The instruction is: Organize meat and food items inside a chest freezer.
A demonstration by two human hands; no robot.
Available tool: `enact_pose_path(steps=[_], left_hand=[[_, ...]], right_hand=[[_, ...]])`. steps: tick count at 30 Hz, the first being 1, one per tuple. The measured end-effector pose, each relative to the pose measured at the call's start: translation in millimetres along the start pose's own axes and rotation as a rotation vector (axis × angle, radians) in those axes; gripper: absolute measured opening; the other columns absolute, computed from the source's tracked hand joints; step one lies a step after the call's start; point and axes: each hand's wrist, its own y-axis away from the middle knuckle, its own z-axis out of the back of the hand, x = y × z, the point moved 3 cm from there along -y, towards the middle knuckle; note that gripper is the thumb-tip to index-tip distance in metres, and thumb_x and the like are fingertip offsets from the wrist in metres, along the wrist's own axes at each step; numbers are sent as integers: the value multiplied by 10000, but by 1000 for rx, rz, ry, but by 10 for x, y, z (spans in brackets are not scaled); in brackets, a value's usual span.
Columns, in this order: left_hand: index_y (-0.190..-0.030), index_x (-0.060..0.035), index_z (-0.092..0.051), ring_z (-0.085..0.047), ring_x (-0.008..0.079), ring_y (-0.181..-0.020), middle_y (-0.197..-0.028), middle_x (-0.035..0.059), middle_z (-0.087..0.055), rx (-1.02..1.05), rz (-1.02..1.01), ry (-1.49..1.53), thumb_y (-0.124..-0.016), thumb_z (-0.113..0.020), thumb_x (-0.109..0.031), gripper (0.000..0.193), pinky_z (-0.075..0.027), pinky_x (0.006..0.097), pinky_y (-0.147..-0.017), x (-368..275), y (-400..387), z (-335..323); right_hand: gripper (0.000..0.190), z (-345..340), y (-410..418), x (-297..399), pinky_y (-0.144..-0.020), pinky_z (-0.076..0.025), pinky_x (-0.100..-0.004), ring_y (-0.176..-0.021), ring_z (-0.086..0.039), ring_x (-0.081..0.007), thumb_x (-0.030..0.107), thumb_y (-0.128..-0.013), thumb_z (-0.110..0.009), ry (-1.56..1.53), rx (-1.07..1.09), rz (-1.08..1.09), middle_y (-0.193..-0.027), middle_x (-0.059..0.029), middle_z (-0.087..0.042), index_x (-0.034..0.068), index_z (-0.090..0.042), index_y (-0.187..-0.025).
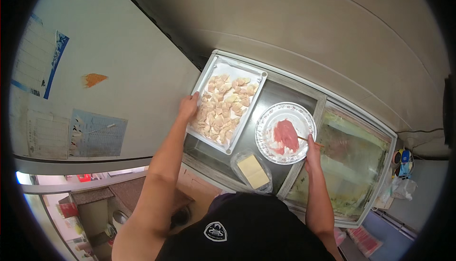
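Observation:
My left hand (188,107) grips the left rim of a white rectangular tray (247,125), where many pale folded dumplings (221,111) lie on a white lining. My right hand (312,152) holds the right edge of a round patterned plate (265,118) and a thin wooden stick (311,141), perhaps a chopstick. Pink ground meat or paste (286,134) lies on the plate, with the stick's tip touching it. Between tray and plate, nearer my body, a stack of pale yellow square wrappers (253,171) rests on clear plastic (235,158).
The things stand on a chest freezer with a framed top (302,170); its right part has a cloudy glass lid (349,164). A beige wall (285,22) rises behind it. A white panel with papers (103,43) stands left, and plastic bags (404,188) hang right.

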Motion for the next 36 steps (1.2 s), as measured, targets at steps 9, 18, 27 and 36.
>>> enact_pose_path(steps=[9,18,27,36], left_hand=[[-1169,54,-720,-687,436,-1046,-1072,290,-717,72,-235,-213,-986,-493,-430,565,-520,519,-955,164,-18,-1],[-1108,45,-741,-632,473,-1142,-1114,339,-682,162,-325,-83,-952,-505,-427,550,-484,524,-1030,177,139,-100],[-1598,-18,-374,-621,275,-1264,-1404,216,-624,1146,130,1102,-1064,-495,-344,637,-474,384,-1089,-24,1595,-1347],[-1023,-26,-726,-712,404,-869,-930,205,-727,41,-481,42,-934,-635,-175,197,-557,506,-798,2138,1258,10]], right_hand=[[515,192,167,-137,-976,-561,-386,-1135,-688,-249,360,-1100,-569,-25,-25,79,-1308,-170,-675,-56,-553,-1403],[526,-418,1549,315,-1096,-518,-448,-1291,-626,-296,374,-1146,-414,-406,-161,243,-1451,-176,-601,1,-456,-1515],[570,-1225,1862,126,-1210,-413,-489,-1425,-523,-312,431,-1150,-352,-578,45,199,-1583,-133,-509,62,-407,-1581],[507,-2749,1009,-952,-1169,-469,-452,-1351,-594,-255,423,-1132,-448,-807,42,-148,-1498,-87,-606,88,-522,-1506]])
